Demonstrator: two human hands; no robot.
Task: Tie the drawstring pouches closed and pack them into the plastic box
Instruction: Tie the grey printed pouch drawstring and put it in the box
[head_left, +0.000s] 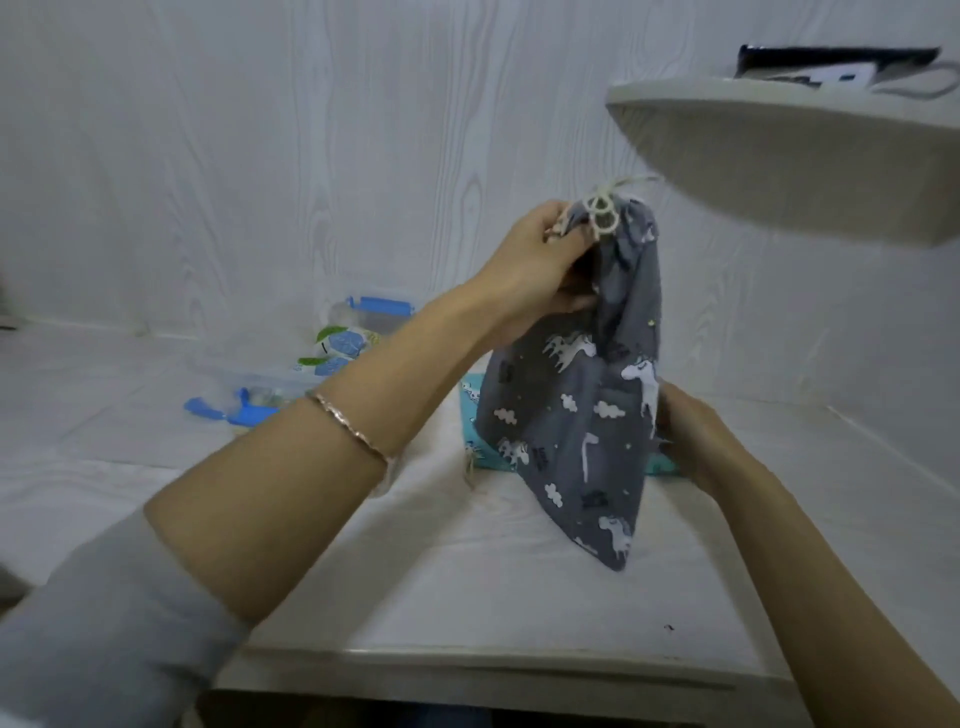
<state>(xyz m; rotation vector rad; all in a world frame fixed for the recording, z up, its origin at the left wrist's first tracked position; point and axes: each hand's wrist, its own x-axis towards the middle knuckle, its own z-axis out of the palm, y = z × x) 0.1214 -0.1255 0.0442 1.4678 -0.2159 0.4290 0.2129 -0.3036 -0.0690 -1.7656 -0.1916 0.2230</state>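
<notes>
A grey drawstring pouch (582, 415) printed with white unicorns and clouds hangs upright above the table, its neck gathered and its cream cord (602, 210) knotted at the top. My left hand (540, 260) grips the gathered neck just below the knot. My right hand (696, 436) holds the pouch's lower right side. Behind the grey pouch lies a turquoise pouch (475, 415), mostly hidden. The clear plastic box (291, 374) with blue clips sits at the back left, with a white pouch with blue and green print (343, 343) inside it.
A white shelf (779, 150) juts out at upper right, close above the pouch's top, with a dark bag (836, 65) on it. The white table (467, 597) has its front edge near the bottom. A white wall stands behind.
</notes>
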